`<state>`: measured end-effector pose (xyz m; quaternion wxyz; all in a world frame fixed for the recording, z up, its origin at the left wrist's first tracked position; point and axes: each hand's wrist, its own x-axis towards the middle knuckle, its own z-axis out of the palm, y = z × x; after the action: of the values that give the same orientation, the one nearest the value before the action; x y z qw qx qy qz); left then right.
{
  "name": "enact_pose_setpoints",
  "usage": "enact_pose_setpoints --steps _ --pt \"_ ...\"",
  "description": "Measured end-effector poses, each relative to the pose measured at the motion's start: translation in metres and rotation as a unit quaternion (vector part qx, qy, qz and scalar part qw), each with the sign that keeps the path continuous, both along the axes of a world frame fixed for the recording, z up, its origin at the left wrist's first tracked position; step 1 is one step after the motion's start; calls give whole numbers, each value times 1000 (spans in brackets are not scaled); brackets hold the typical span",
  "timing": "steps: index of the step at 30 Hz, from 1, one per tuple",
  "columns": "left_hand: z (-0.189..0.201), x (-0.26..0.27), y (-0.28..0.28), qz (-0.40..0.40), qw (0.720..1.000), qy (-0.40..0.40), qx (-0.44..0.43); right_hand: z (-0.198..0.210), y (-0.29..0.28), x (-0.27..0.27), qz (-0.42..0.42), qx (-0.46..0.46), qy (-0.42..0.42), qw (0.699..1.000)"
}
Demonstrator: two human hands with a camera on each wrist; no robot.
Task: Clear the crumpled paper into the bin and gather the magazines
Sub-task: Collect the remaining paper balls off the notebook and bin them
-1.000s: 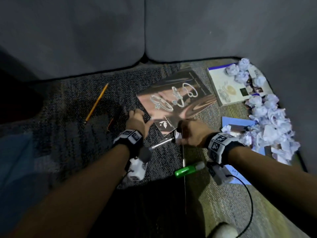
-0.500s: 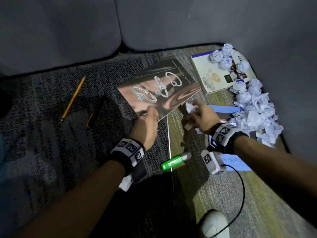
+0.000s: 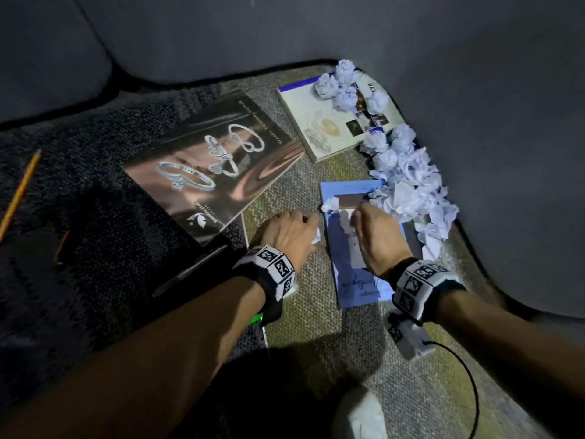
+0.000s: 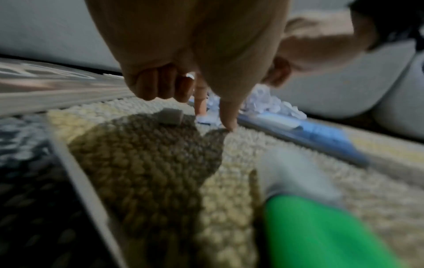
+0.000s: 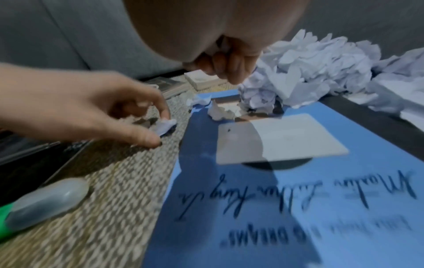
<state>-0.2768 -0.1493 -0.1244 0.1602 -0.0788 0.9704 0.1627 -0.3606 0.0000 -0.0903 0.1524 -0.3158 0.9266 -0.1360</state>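
A heap of crumpled paper (image 3: 408, 185) lies along the sofa at the right, spilling onto a white magazine (image 3: 329, 128) and a blue booklet (image 3: 354, 258). A brown jewellery magazine (image 3: 209, 166) lies to the left. My left hand (image 3: 311, 228) is low on the rug beside the booklet, its forefinger and thumb pinching a small paper scrap (image 5: 164, 125). My right hand (image 3: 356, 218) hovers over the booklet (image 5: 275, 199) with fingers (image 5: 227, 68) curled round bits of white paper. More loose scraps (image 5: 220, 110) lie on the booklet's top. No bin is in view.
A green highlighter (image 5: 34, 204) lies on the rug by my left wrist. Left of it are a black pen (image 3: 190, 270) and, further off, a pencil (image 3: 20, 188). Grey sofa cushions (image 3: 474, 74) close off the back and right. A black cable (image 3: 471, 375) trails from my right wrist.
Both hands have moved right, from the brown magazine to the blue booklet. The left hand left the magazine's corner and came down onto a scrap beside the booklet.
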Motion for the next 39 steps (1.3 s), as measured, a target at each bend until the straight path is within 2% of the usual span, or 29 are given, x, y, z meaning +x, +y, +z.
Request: enact_pose_setpoints --steps 4,9,12,14,18,21,24,27,31,34,36,39 --pt "-5 -12 5 -70 996 -3 -62 -6 -23 -18 48 105 52 992" --pt "6 -6 2 -49 997 49 -14 -31 -36 -12 98 235 45 966" --pt "13 -6 -4 -17 999 40 16 -28 -34 -6 115 192 0 975" --pt "17 -11 -7 -18 999 43 2 -22 -23 -10 72 129 -42 988" --pt "20 -22 -6 -48 998 34 -13 3 18 -13 -81 -8 -41 996" --pt "17 -35 5 -70 996 35 -30 29 44 -18 -230 -93 9 969" --pt "15 -50 23 -93 992 23 -82 37 57 -36 -240 -53 91 965" --pt "13 -58 48 -110 986 -5 -122 24 60 -56 -178 33 122 976" --pt "3 -51 78 -63 993 9 -99 -1 52 -69 -168 110 162 966" --pt "-11 -37 95 8 999 5 -37 -27 49 -63 -146 110 121 976" --pt "-18 -29 104 44 998 42 -9 -44 51 -56 -152 102 85 979" --pt "-29 -21 114 49 994 93 -4 -56 56 -50 -172 60 76 980"
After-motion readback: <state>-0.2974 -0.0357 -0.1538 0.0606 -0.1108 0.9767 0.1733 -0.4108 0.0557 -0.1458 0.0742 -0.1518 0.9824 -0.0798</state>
